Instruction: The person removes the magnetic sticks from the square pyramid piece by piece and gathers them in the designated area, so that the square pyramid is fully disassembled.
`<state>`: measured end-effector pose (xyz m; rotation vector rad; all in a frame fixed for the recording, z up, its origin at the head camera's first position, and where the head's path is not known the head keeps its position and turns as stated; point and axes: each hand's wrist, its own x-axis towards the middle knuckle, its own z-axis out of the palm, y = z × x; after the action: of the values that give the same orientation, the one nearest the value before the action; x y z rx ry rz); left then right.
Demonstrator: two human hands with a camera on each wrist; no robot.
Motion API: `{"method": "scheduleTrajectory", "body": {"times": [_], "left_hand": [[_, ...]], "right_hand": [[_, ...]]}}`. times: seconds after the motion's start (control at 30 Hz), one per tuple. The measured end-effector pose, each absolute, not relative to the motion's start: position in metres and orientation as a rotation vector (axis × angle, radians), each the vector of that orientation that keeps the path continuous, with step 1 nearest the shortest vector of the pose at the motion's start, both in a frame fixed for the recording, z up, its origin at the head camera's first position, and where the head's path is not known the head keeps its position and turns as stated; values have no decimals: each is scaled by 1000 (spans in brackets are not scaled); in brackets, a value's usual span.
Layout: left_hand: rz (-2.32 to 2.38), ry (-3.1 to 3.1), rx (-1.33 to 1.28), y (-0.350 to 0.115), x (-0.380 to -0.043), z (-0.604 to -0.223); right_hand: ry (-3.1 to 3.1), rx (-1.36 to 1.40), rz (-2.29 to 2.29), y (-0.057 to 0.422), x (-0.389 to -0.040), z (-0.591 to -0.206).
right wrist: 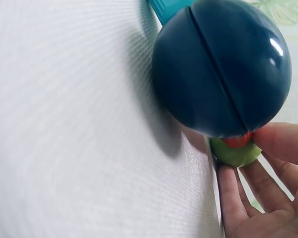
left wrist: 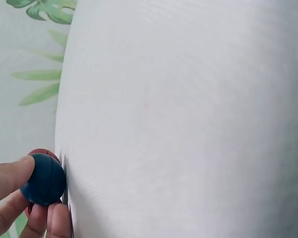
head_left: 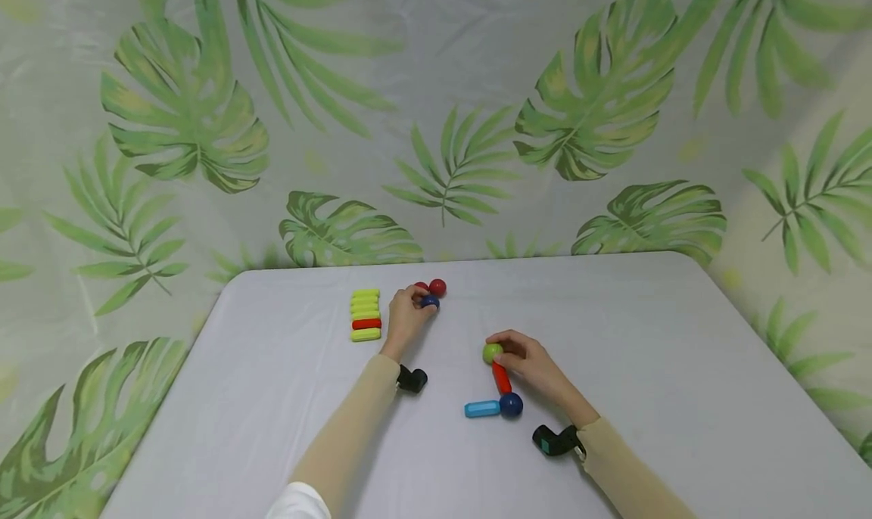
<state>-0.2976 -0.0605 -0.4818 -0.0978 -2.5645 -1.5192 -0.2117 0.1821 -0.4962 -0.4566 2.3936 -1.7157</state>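
Note:
At the back of the table my left hand (head_left: 407,316) pinches a dark blue ball (left wrist: 45,179) between thumb and fingers. Two red balls (head_left: 438,287) lie just beyond it, one partly hidden by the fingers. Toward the middle, my right hand (head_left: 534,362) holds a green ball (head_left: 492,353) between thumb and fingertips. A red stick (head_left: 501,378) runs from that green ball to a second dark blue ball (head_left: 511,405), and a light blue stick (head_left: 482,408) extends left from the blue ball. In the right wrist view this blue ball (right wrist: 222,69) largely covers the red stick.
Left of my left hand, several yellow sticks (head_left: 365,307) lie in a column with one red stick (head_left: 366,324) among them. A white cloth covers the table (head_left: 654,337). Behind its far edge hangs a leaf-patterned curtain (head_left: 463,231).

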Motion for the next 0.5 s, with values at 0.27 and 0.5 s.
{"method": "scheduleTrajectory", "body": {"times": [0.27,0.5], "left_hand": [[-1545,-2546,-106,-69,-293,-482],[-1655,-2705,-810,-75,-244,-476]], "right_hand": [[2405,-462,-1699,178,-206,-485],[2418,-456,-1694,181,-210,-495]]}}
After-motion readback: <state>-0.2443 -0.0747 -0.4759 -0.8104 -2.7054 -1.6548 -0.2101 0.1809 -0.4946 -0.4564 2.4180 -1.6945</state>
